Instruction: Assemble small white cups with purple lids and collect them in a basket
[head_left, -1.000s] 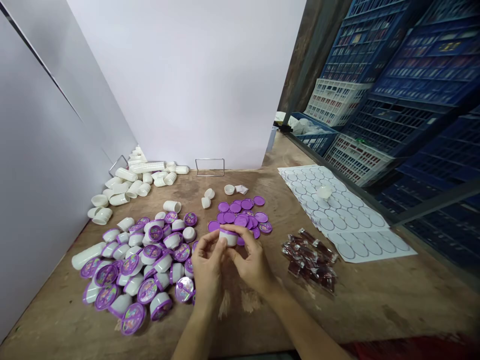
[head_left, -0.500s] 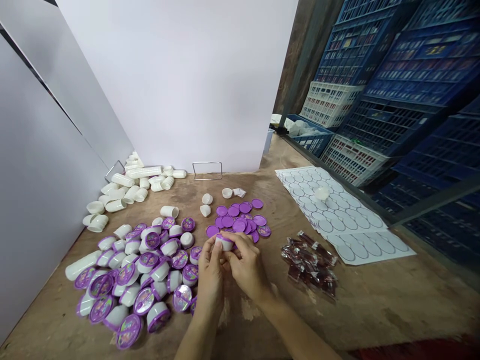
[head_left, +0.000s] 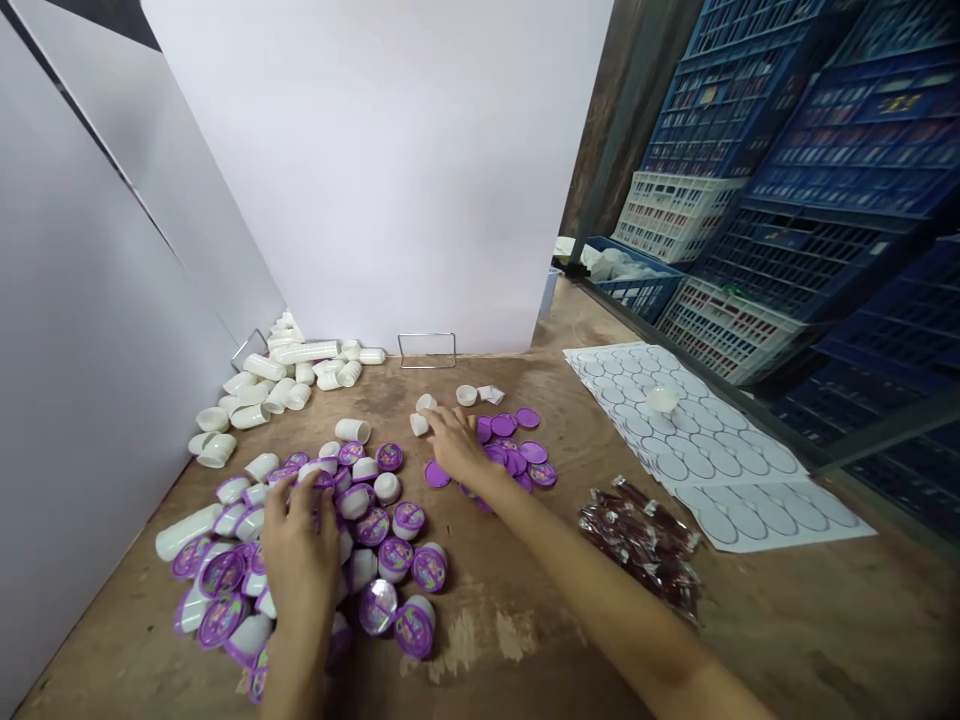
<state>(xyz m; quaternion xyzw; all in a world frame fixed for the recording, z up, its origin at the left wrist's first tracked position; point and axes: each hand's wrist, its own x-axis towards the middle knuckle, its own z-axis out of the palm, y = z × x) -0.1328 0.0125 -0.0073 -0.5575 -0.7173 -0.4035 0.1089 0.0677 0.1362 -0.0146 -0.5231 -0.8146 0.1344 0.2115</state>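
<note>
My left hand [head_left: 301,545] is over the heap of white cups with purple lids [head_left: 279,520]. Its fingers are apart, with a lidded cup [head_left: 319,469] just at their tips. Across the table, my right hand [head_left: 456,445] reaches left with fingers stretched out, the tips at a small empty white cup [head_left: 418,425]. A second small white cup [head_left: 426,402] is just behind it. Loose purple lids [head_left: 517,460] lie spread beside and partly under my right hand and wrist.
White cup stacks [head_left: 262,385] lie at the back left. Dark red sachets [head_left: 641,545] are piled at the right, near printed sheets [head_left: 712,440] with a pale cup [head_left: 663,400] on top. A wire stand [head_left: 427,350] edges the white panel [head_left: 390,180]. Crates [head_left: 750,240] are stacked beyond.
My hands have parted. The left moved to the heap from the middle, where both held a lidded cup; the right went forward to the small white cup. The view shifted slightly.
</note>
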